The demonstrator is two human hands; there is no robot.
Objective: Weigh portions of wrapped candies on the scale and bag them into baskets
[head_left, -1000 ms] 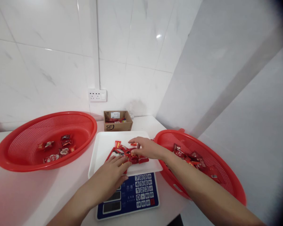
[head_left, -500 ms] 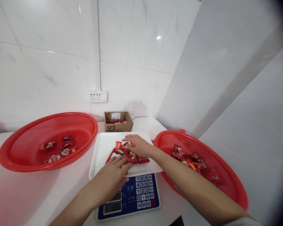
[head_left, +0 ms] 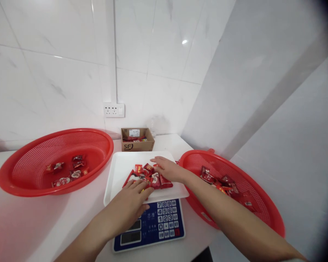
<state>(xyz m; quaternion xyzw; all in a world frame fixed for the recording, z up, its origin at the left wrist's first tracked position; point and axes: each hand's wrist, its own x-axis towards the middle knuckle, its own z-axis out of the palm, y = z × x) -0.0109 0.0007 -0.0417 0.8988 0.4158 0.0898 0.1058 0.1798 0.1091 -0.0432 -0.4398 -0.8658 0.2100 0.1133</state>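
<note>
Clearly your left hand (head_left: 131,203) and right hand (head_left: 168,169) lie flat and open, gripping nothing, on the packets (head_left: 149,178) heaped on the white tray (head_left: 117,174); these look light, crinkly and slippery, so pinch them by an edge.

Red packets (head_left: 149,178), white tray (head_left: 120,174), red baskets (head_left: 54,160).

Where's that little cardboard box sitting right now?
The cardboard box sits at the back of the counter against the tiled wall, below the wall socket, just behind the white tray and between the two red baskets.
</note>
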